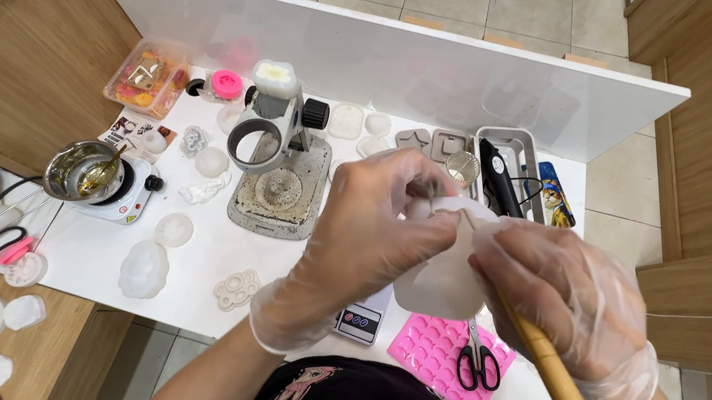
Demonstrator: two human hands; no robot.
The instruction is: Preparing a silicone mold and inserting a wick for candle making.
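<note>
The person's left hand [377, 229], in a thin clear glove, is closed around the upper edge of a white, cloud-shaped silicone mould [442, 284], fingers curled over its rim so the mould hangs tilted above the table's near edge. The right hand [563, 292], gloved the same way, is clenched around a wooden-handled tool [539, 353]; the handle runs down and out past the wrist, while its thin working end rises to the mould's top, just where the left fingers pinch. What the tip touches is hidden behind the fingers.

Directly beneath the held mould lie a pink silicone mat [431, 348] with black-handled scissors [478, 360] on it, and just left of them, below the left wrist, a small pocket scale [359, 323]. Beyond the left hand stands a grey stand magnifier [280, 159] on a speckled base. Behind the right hand sits a grey tray [522, 147] holding a black pen-shaped tool [498, 179] and a small wire strainer [462, 167]. Well away to the left, a small metal pot [85, 171] rests on a white hot plate [125, 198], with several more white moulds [143, 269] scattered across the white table [93, 248] between it and the grip.
</note>
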